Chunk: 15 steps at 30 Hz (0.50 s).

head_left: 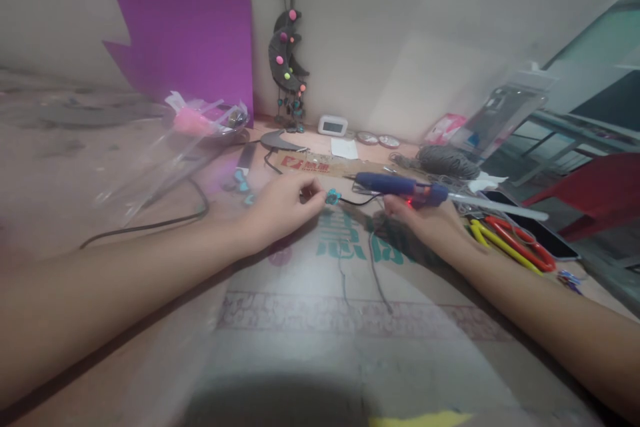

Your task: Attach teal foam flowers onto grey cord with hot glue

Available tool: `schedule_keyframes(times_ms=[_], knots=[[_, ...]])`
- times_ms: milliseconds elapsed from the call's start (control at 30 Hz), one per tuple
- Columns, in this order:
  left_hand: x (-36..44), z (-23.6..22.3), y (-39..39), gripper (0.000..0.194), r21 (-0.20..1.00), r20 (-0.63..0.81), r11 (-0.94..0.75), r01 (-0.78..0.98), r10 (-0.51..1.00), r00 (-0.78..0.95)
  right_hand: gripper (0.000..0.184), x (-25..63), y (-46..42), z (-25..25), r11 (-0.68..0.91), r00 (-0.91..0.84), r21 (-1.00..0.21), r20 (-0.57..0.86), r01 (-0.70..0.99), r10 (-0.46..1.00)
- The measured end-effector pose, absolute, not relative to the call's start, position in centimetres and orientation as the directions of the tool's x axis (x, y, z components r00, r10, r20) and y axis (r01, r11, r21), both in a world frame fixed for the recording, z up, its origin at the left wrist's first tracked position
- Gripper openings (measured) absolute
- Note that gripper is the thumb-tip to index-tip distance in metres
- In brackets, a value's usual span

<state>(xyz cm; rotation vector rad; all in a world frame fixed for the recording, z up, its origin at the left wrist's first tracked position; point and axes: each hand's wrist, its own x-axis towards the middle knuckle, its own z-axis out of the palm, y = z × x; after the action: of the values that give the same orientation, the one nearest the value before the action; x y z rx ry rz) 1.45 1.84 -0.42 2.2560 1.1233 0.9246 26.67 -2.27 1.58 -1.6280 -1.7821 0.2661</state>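
Observation:
My left hand (293, 203) has thumb and forefinger pinched together on a small teal flower-shaped piece (333, 197) above a printed cardboard sheet (300, 367). In my right hand (425, 217) is a blue hot glue gun (390, 183), its nozzle pointing left. A pale glue stick (505, 205) sticks out of its back, and a red light glows near my thumb. Between my hands runs a dark cord (363, 202); where its ends go is hidden. Thin grey strings (377, 273) lie on the cardboard below. Several teal pieces (241, 181) are just beyond my left wrist.
Pliers with yellow and red handles (523, 243), a dark phone-like slab (530, 223) and grey yarn (447, 162) are at right. A plastic-wrapped bowl (210, 123) stands left, before a purple board (195, 33). Behind are a white digital clock (333, 125) and a hanging moon ornament (285, 57).

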Motion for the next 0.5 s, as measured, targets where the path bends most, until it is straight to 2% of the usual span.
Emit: schedule_keyframes(times_ms=[100, 167, 267, 400, 500], knots=[[1.5, -0.4, 1.7, 0.016, 0.631, 0.352, -0.564, 0.534, 0.820, 0.450, 0.039, 27.4, -1.8, 2.3, 0.196, 0.059, -0.665, 0.341, 0.721, 0.938], [1.5, -0.4, 1.7, 0.017, 0.609, 0.351, -0.567, 0.555, 0.820, 0.452, 0.039, 27.5, -1.6, 3.0, 0.231, 0.067, -0.757, 0.340, 0.610, 0.938], [1.6, -0.5, 1.7, 0.018, 0.588, 0.348, -0.573, 0.571, 0.816, 0.461, 0.035, 27.0, -0.9, 4.3, 0.263, 0.113, -0.813, 0.371, 0.520, 0.922], [1.5, -0.9, 1.9, 0.019, 0.576, 0.373, -0.600, 0.555, 0.797, 0.475, 0.039, 26.7, 2.0, 5.6, 0.238, 0.098, -0.753, 0.371, 0.614, 0.923], [1.5, -1.1, 2.0, 0.019, 0.580, 0.370, -0.601, 0.550, 0.796, 0.480, 0.033, 27.6, 5.9, 5.6, 0.117, 0.119, -0.661, 0.301, 0.741, 0.946]])
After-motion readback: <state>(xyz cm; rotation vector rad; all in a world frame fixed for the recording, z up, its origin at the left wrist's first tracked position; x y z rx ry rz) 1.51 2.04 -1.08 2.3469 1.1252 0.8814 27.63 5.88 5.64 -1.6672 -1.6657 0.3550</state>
